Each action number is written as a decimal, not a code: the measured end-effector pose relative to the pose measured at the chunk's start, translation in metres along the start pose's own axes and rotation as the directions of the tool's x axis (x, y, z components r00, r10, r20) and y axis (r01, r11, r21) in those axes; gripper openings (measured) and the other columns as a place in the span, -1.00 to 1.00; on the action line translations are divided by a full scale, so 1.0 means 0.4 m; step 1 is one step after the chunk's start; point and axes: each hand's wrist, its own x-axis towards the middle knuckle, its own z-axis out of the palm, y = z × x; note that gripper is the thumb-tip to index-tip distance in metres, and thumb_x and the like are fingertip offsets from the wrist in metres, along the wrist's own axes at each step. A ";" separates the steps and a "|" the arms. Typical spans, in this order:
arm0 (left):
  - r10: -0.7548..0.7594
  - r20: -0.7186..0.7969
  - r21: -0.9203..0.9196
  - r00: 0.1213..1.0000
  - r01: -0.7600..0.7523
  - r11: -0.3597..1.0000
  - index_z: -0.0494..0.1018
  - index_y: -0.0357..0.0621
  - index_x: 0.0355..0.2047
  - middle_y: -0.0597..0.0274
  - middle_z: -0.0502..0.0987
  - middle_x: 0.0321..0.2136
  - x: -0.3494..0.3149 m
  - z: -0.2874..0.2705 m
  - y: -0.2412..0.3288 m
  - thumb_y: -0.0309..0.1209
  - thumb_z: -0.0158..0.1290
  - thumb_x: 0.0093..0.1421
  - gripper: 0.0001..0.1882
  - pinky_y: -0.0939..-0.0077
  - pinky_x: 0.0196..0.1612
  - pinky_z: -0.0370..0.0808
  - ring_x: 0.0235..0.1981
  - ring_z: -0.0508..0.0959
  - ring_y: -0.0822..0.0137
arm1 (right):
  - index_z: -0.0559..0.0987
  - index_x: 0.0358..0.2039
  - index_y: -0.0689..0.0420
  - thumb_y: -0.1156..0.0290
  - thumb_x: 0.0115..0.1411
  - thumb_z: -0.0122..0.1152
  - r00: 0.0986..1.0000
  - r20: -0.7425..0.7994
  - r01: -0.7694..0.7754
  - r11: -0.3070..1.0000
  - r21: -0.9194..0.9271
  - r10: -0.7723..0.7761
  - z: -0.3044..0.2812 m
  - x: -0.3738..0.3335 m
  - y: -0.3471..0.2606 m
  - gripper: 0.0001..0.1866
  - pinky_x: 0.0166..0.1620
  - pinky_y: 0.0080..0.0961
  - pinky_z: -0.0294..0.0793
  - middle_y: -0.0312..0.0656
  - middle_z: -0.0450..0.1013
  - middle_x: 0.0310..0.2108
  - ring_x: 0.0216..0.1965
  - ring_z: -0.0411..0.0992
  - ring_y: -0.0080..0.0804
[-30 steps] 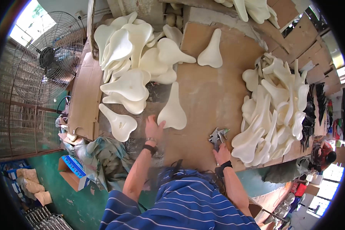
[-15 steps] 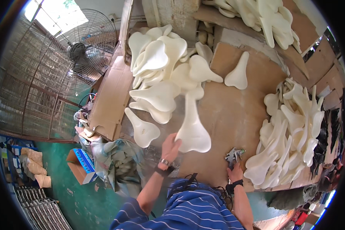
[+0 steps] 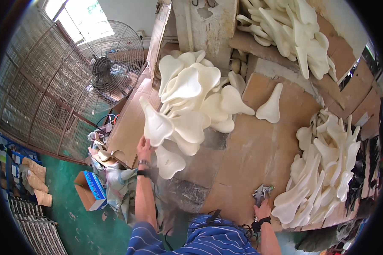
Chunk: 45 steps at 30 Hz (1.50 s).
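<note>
Out over the left side of the bench, my left hand [image 3: 145, 149] grips the wide end of a cream foam bicycle-saddle pad [image 3: 157, 127], its narrow nose pointing up and away. Beside it a large pile of similar pads [image 3: 189, 123] spreads across the bench, and a loose saddle pad [image 3: 169, 163] lies just right of my left wrist. My right hand [image 3: 263, 210] is wrapped around a small metal spray gun [image 3: 262, 193] low at the right, above the brown cardboard. Farther off, a single saddle pad [image 3: 271, 105] rests alone.
Another heap of pads [image 3: 321, 170] crowds the right side, and more pads [image 3: 293, 34] sit on a raised shelf at the back. A big wire-caged fan [image 3: 102, 68] stands at the left. An open cardboard box [image 3: 87, 191] and plastic bags [image 3: 117, 187] are on the green floor.
My left hand has carried the saddle pad from the bench middle leftward, beside the left pile. My right hand still holds the spray gun at the right. The whole view has shifted somewhat.
</note>
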 end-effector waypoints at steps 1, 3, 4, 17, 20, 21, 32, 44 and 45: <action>0.003 -0.038 -0.033 0.999 -0.004 0.999 0.42 -0.29 0.19 0.11 0.63 -0.07 0.025 0.014 -0.004 -0.34 0.09 0.39 -0.57 0.36 -0.10 0.64 -0.11 0.64 0.31 | 0.41 -0.03 0.25 0.19 0.00 0.52 1.000 0.004 -0.002 1.000 -0.006 0.002 0.000 -0.001 0.001 -0.36 -0.03 0.07 0.54 0.16 0.58 -0.18 -0.11 0.55 0.25; 0.074 -0.111 0.167 0.991 -0.055 0.984 0.37 -0.29 0.27 0.04 0.62 -0.02 0.072 -0.011 -0.050 -0.30 0.15 0.33 -0.44 0.31 -0.05 0.65 -0.07 0.65 0.24 | 0.40 -0.02 0.26 0.19 0.01 0.51 1.000 0.016 0.006 1.000 -0.004 -0.006 -0.002 0.007 -0.010 -0.36 -0.03 0.07 0.54 0.17 0.58 -0.17 -0.10 0.55 0.26; 0.147 -0.130 0.393 0.981 -0.085 0.916 0.34 -0.29 0.30 0.00 0.62 0.01 0.096 -0.062 -0.091 -0.29 0.17 0.30 -0.39 0.28 -0.02 0.63 -0.04 0.65 0.21 | 0.40 -0.02 0.27 0.19 0.02 0.51 1.000 0.027 0.015 1.000 0.004 -0.015 -0.001 0.012 -0.017 -0.36 -0.03 0.07 0.54 0.19 0.58 -0.17 -0.10 0.55 0.26; -0.252 -0.079 0.586 0.964 0.250 0.771 0.58 -0.21 0.04 0.06 0.71 -0.20 -0.147 -0.225 -0.405 -0.25 0.27 0.08 -0.48 0.34 -0.15 0.66 -0.22 0.72 0.25 | 0.39 -0.03 0.30 0.23 0.05 0.49 0.997 0.071 0.026 0.999 0.033 -0.029 -0.021 0.002 -0.021 -0.39 -0.01 0.08 0.52 0.25 0.55 -0.11 -0.08 0.54 0.28; -0.205 -0.082 0.531 0.975 0.217 0.819 0.58 -0.23 0.03 0.09 0.70 -0.24 -0.170 -0.210 -0.399 -0.30 0.24 0.10 -0.52 0.35 -0.27 0.68 -0.28 0.72 0.29 | 0.40 -0.06 0.28 0.23 0.05 0.49 0.996 0.079 0.025 0.999 0.031 -0.027 -0.032 0.005 -0.028 -0.41 -0.03 0.09 0.52 0.22 0.56 -0.15 -0.09 0.54 0.27; -0.215 -0.069 0.536 0.974 0.218 0.816 0.58 -0.25 0.03 0.08 0.70 -0.24 -0.178 -0.213 -0.391 -0.31 0.23 0.10 -0.52 0.34 -0.26 0.68 -0.29 0.72 0.29 | 0.40 -0.06 0.28 0.22 0.04 0.50 0.996 0.080 0.033 0.999 0.031 -0.035 -0.034 0.006 -0.028 -0.41 -0.03 0.09 0.52 0.21 0.56 -0.16 -0.09 0.54 0.27; -0.423 0.062 0.620 0.904 0.298 0.726 0.61 -0.36 -0.17 0.06 0.66 -0.38 -0.273 -0.270 -0.024 -0.41 0.16 0.10 -0.68 0.31 -0.43 0.71 -0.42 0.69 0.21 | 0.44 -0.04 0.26 0.20 0.03 0.51 0.994 0.106 -0.033 0.999 -0.008 0.033 -0.030 0.010 -0.030 -0.40 0.00 0.03 0.53 0.18 0.56 -0.13 -0.07 0.54 0.25; -0.085 0.257 0.160 0.963 0.045 0.986 0.42 -0.44 0.15 0.03 0.63 -0.10 0.009 -0.055 0.288 -0.35 0.13 0.35 -0.53 0.41 -0.31 0.72 -0.26 0.69 0.27 | 0.41 -0.07 0.27 0.19 0.02 0.51 0.997 0.073 -0.005 1.000 -0.008 0.005 -0.016 0.004 -0.023 -0.39 -0.03 0.06 0.54 0.18 0.57 -0.17 -0.10 0.56 0.24; -0.025 0.253 0.138 0.967 -0.010 0.990 0.39 -0.45 0.19 -0.01 0.61 -0.05 0.074 -0.037 0.263 -0.34 0.15 0.35 -0.49 0.40 -0.29 0.72 -0.22 0.69 0.24 | 0.41 -0.07 0.27 0.18 0.02 0.51 0.997 0.072 -0.003 1.000 -0.007 0.003 -0.016 0.005 -0.026 -0.39 -0.03 0.06 0.54 0.18 0.57 -0.17 -0.10 0.56 0.24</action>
